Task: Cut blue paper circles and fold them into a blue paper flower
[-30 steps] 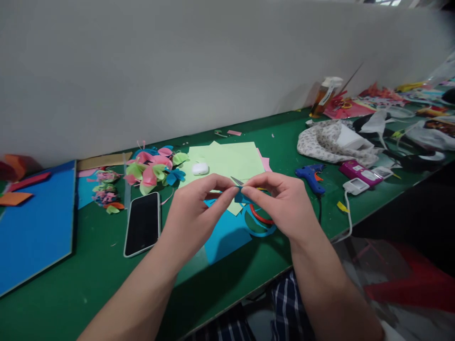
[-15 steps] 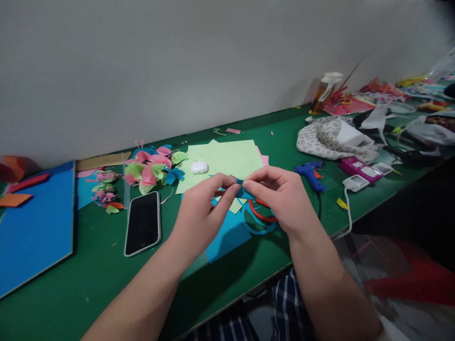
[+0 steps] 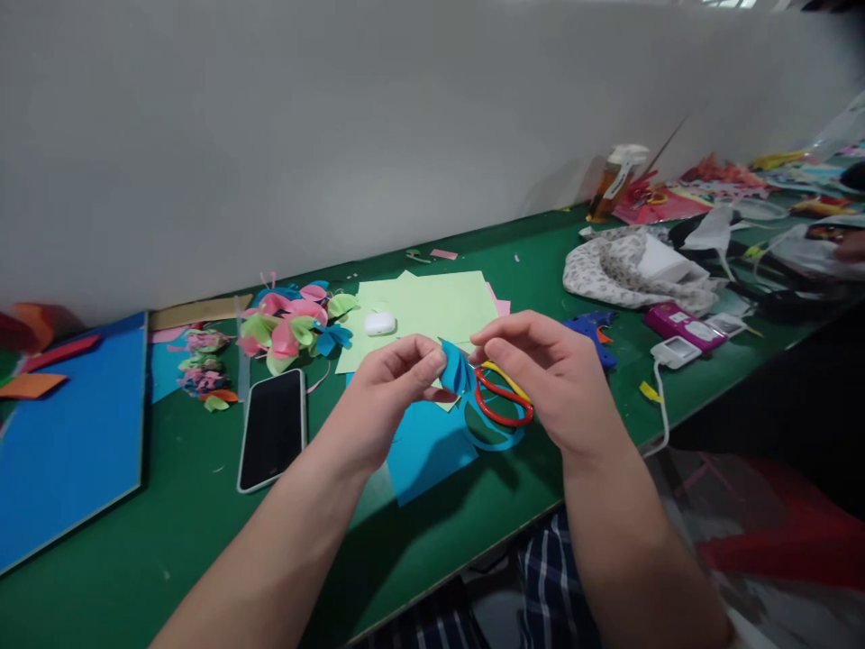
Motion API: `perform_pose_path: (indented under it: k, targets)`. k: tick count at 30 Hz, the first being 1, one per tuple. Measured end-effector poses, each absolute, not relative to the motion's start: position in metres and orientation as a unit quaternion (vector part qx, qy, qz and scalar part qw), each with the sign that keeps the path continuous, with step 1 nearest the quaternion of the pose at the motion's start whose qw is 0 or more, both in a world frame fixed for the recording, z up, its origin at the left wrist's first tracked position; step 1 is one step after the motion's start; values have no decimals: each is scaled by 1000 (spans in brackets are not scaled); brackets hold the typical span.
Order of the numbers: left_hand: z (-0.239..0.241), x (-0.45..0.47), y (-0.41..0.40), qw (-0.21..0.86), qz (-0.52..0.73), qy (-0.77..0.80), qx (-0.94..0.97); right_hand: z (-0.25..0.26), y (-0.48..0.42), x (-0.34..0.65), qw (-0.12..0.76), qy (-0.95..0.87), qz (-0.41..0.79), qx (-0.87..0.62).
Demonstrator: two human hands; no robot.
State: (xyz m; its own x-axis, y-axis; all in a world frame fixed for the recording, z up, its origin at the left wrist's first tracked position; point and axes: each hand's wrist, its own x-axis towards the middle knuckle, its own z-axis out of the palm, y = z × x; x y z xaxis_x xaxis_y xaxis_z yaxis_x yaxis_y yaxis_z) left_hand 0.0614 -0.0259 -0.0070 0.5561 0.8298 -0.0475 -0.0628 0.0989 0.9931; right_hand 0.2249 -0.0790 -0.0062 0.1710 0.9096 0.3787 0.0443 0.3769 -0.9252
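Note:
My left hand [image 3: 398, 388] pinches a piece of blue paper [image 3: 455, 368] between thumb and forefinger. The piece is curved and creased into a petal-like shape. My right hand [image 3: 550, 374] is just right of it, fingers loosely curled with thumb and forefinger slightly parted; nothing shows between them. Under the right hand, scissors with red and yellow handles [image 3: 504, 410] partly show, their blades mostly hidden. A ring-shaped blue paper offcut [image 3: 496, 442] and a blue sheet [image 3: 432, 460] lie beneath. Pale green sheets [image 3: 439, 302] are behind, with a white earphone case [image 3: 379, 323] on them.
Left are a phone [image 3: 272, 431], pink, green and blue paper petals [image 3: 290, 324] and a blue board [image 3: 74, 442]. Right are a blue glue gun [image 3: 595, 338], a patterned cloth [image 3: 608, 270], a purple device [image 3: 686, 326] and a bottle [image 3: 614, 185]. A wall stands behind the green table [image 3: 168, 541].
My right fingers have come away from the blue paper and moved slightly right. The paper, pinched between both hands before, now shows its curved shape in my left hand. More of the scissors' handles shows.

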Motion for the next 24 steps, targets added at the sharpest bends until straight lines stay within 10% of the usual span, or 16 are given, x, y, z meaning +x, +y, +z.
perform_pose_path:
  k: [16, 24]
  targets:
    - [-11, 56, -23, 805, 160, 216, 529, -2, -87, 218, 560, -693, 227, -393]
    - [9, 47, -29, 383, 487, 355, 700, 1, -94, 220, 526, -669, 122, -510]
